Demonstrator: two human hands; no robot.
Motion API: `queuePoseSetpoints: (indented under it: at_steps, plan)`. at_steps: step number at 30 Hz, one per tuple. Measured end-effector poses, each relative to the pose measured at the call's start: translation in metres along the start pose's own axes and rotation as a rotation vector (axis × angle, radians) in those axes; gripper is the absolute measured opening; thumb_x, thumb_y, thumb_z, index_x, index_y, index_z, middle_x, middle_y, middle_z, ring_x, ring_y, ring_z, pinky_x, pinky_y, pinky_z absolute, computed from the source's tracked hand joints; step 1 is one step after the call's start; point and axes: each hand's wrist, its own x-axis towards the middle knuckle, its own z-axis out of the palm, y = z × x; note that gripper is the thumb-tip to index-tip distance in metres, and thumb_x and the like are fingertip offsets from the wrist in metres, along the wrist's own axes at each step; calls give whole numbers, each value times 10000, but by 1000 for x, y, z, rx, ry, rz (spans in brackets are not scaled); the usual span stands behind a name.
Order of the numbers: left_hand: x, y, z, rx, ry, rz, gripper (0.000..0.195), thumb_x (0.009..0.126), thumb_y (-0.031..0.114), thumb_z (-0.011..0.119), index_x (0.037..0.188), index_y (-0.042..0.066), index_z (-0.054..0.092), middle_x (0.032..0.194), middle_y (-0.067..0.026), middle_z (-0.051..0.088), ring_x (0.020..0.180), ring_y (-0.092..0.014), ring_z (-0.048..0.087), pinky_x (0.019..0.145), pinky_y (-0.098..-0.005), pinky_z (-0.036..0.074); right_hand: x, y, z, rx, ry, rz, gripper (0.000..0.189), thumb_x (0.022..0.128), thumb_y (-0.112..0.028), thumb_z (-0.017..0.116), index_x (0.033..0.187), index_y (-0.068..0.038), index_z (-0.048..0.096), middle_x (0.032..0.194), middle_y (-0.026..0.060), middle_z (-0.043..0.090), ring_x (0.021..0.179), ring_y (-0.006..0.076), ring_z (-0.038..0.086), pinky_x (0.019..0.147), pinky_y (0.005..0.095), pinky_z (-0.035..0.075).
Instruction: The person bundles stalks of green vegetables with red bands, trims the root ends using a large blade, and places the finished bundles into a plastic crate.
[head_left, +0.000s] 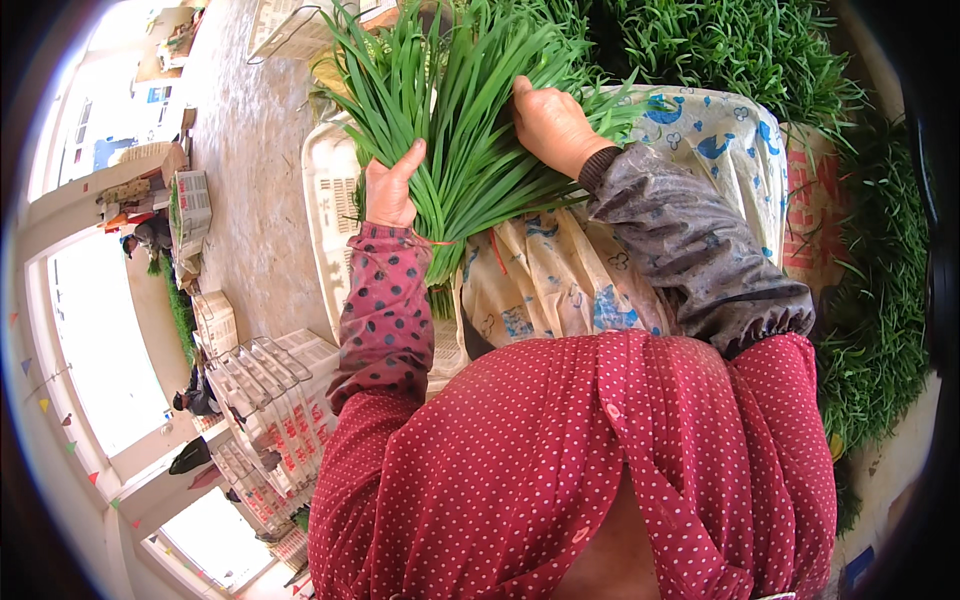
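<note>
A large fanned bunch of long flat green leaves, which look like garlic chives, spreads out before me. My left hand grips its left side, thumb up, in a pink dotted sleeve. On the upper right, my right hand is curled around leaves, its fingers partly hidden; a grey sleeve cover is on that arm. A thin orange-red tie crosses the lower stems, and a loose red strand hangs beside them. Beneath lies a cream cloth with blue prints across my lap.
A white plastic crate stands under the bunch at left. More piled greens lie at the far side and along the right. Stacked crates with wire handles stand left on the concrete floor. Other people are farther off.
</note>
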Motion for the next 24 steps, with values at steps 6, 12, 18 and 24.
queuePoseSetpoints:
  at_steps: [6,12,18,24]
  plan:
    - [-10,-4,2,-35,90,65,421,809,-15,670,1211,12,546,1131,-55,615,1001,-171,579,926,-312,437,-8,-8,-33,1248,-23,794,128,926,-155,478,925,-27,487,782,92,680,791,172,677,553,296,518]
    - [-16,-1,11,-25,127,84,430,805,-20,674,1212,15,543,1147,-56,605,1021,-169,568,929,-315,437,-64,3,-24,724,19,238,107,895,-93,518,935,3,490,827,143,679,744,250,665,666,354,509]
    - [-16,2,18,-2,118,88,422,806,-23,669,1208,17,548,1135,-50,607,1010,-166,567,929,-306,431,-70,12,-15,883,62,359,89,892,-79,521,929,-2,496,837,132,680,707,213,649,677,313,511]
    - [-12,-1,14,-22,101,67,450,816,-46,645,1243,23,521,1159,-56,593,1017,-178,564,922,-309,436,-75,15,-17,643,18,194,89,869,-79,539,915,-14,499,825,137,657,728,309,640,665,385,510]
